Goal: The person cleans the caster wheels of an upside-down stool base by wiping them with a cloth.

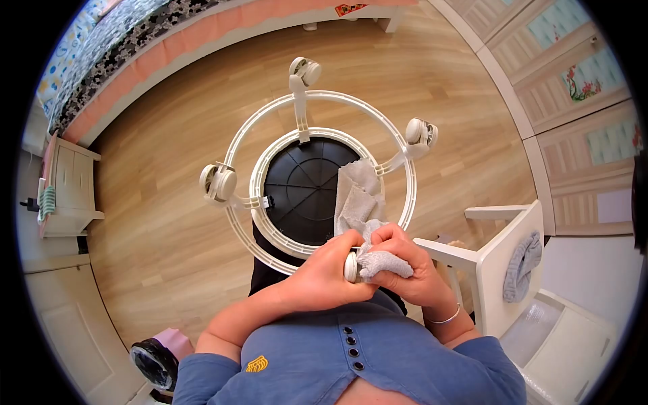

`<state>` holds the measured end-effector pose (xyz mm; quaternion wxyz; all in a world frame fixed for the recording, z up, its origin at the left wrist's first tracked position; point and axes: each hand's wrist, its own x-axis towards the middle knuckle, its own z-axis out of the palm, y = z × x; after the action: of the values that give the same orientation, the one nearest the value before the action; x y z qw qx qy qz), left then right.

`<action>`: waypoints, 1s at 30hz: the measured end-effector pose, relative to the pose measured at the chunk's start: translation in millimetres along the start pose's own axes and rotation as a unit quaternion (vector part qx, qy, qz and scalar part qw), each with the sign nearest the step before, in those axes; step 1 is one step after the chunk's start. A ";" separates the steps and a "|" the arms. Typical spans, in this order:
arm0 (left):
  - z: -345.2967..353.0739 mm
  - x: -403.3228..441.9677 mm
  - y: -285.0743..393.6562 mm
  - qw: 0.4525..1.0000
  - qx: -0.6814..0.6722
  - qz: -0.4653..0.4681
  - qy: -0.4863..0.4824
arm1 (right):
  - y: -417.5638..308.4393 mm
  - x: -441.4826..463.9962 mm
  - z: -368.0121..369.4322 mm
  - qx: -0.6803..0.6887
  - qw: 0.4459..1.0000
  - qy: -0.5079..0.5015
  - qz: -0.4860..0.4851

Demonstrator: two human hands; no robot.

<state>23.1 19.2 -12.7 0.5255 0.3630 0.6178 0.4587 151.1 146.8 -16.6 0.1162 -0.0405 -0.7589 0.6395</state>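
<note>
A white ring-shaped base point(237, 143) with caster wheels and a black ribbed disc point(297, 192) in its middle lies in front of me, wheels facing up. My left hand point(327, 271) is closed around the caster wheel point(350, 267) nearest my body. From the other side, my right hand point(413, 264) grips a grey cloth point(359, 192) and presses a bunched part of it against that wheel. The cloth's loose end drapes over the disc and inner ring. Three other casters, such as the far one point(307, 71), stand up around the ring.
A white stool point(503, 270) with a grey knitted item point(522, 267) on it stands close on my right. A lined bin point(154, 362) is at lower left, and a small white cabinet point(71, 183) at left. A bed point(169, 64) and wardrobe doors point(587, 182) border the wooden floor.
</note>
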 end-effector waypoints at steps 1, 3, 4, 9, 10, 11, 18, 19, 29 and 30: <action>1.1 0.6 -1.9 1.000 0.013 0.008 0.005 | 0.1 0.6 0.1 0.001 1.000 0.001 0.003; 4.0 1.0 -4.5 1.000 0.024 0.016 0.010 | -2.4 0.4 0.0 0.011 0.999 0.018 0.035; 4.4 1.2 -4.9 1.000 0.014 0.006 0.011 | -4.0 1.0 0.3 0.011 0.999 0.018 0.036; 6.1 2.4 -10.9 0.996 0.035 0.078 0.033 | -6.2 5.4 -0.6 0.150 0.953 0.072 0.255; 4.1 1.4 -7.6 0.998 0.023 0.061 0.026 | -5.4 5.6 0.6 0.150 0.953 0.071 0.253; 3.2 0.1 -5.2 0.999 0.011 0.043 0.017 | -4.6 4.5 2.8 0.165 0.955 0.088 0.231; -2.0 0.1 -3.1 1.000 -0.006 0.016 -0.001 | 6.4 1.3 -2.9 0.023 1.000 0.005 -0.010; -1.0 0.9 -4.2 1.000 0.007 0.019 0.001 | 6.0 1.1 -3.6 -0.006 1.000 0.008 -0.017; -0.7 2.1 -4.5 1.000 -0.003 0.007 0.010 | 12.1 -1.6 1.2 0.152 0.979 0.114 0.075; -1.6 1.6 -3.2 1.000 -0.003 0.007 0.010 | 12.5 -2.3 2.1 0.108 0.990 0.086 0.042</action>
<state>21.3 19.3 -16.3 0.5173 0.3614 0.6191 0.4675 151.7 146.6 -29.5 0.1575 -0.1146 -0.6703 0.7161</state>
